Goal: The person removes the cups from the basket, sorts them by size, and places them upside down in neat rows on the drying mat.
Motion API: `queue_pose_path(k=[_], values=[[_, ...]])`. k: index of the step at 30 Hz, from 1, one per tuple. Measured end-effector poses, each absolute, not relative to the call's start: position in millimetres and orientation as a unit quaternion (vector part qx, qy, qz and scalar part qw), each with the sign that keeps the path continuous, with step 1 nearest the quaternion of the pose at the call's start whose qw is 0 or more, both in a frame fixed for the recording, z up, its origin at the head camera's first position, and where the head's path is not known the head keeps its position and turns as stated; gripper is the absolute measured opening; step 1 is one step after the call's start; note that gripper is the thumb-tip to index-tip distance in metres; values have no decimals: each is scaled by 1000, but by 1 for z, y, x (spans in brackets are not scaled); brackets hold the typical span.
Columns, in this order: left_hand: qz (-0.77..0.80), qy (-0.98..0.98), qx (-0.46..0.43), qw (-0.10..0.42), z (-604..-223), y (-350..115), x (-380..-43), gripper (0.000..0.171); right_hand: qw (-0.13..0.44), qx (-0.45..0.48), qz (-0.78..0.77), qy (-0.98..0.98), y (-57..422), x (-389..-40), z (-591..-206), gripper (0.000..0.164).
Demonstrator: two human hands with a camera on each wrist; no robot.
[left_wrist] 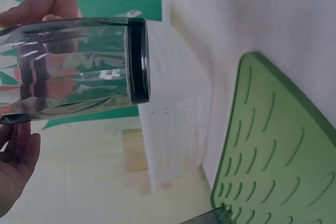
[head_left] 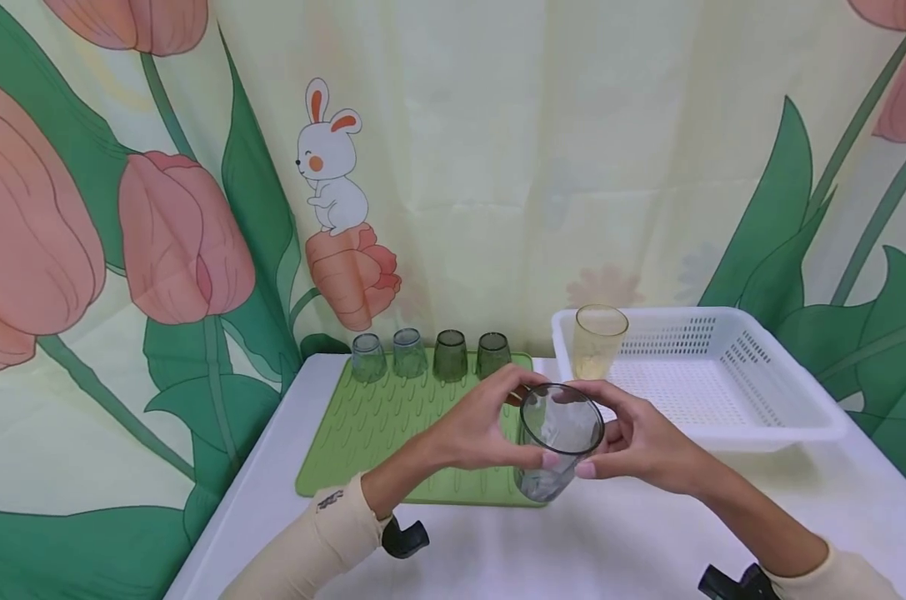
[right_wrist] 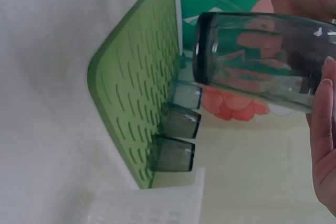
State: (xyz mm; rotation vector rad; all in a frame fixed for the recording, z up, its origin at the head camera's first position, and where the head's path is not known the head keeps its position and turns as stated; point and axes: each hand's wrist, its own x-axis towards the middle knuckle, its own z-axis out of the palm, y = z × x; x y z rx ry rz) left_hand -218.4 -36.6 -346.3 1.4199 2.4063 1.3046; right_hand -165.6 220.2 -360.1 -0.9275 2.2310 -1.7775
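A clear grey drinking glass (head_left: 560,450) is held between both hands above the front right corner of the green drying mat (head_left: 400,442). Its rim leans toward the head camera, and its thick dark base shows in the left wrist view. My left hand (head_left: 483,425) grips one side, thumb in front and fingers behind. On the other side my right hand (head_left: 640,437) grips it the same way. Some fingertips are hidden behind the glass. Through the glass wall (right_wrist: 252,59), in the right wrist view, the hand beyond is partly seen.
Several small tinted glasses (head_left: 450,356) stand in a row along the mat's back edge, narrower end up. At the right is a white perforated basket (head_left: 760,425), with a tall yellow glass (head_left: 598,342) in its left end. A printed curtain (head_left: 483,167) hangs behind the white table (head_left: 633,542).
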Motion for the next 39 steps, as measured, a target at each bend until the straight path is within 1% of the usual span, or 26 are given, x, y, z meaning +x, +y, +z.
queue_pose_path(k=[5,11,15,17,21,23,24,30,36,39], values=[[440,775,453,26,-340,-40,-218,73,91,-327,-618,709,217,-171,-375,81],[456,770,446,11,-334,-41,-219,73,140,-309,-619,709,204,-178,-409,80],[459,768,446,9,-333,-41,-219,73,159,-299,-630,699,195,-180,-425,81],[462,767,445,8,-333,-41,-219,73,161,-294,-635,696,192,-180,-431,76],[470,766,439,6,-335,-42,-219,73,168,-284,-634,699,187,-180,-441,57],[477,766,431,8,-337,-43,-219,72,171,-279,-633,701,187,-180,-444,51],[480,766,428,9,-338,-45,-219,72,172,-276,-634,702,187,-180,-445,51],[504,763,404,36,-347,-56,-221,71,175,-260,-648,694,198,-178,-446,63],[510,758,401,67,-356,-71,-225,74,160,-255,-661,687,215,-176,-445,51],[510,756,403,77,-361,-76,-226,77,145,-251,-668,686,222,-176,-443,50]])
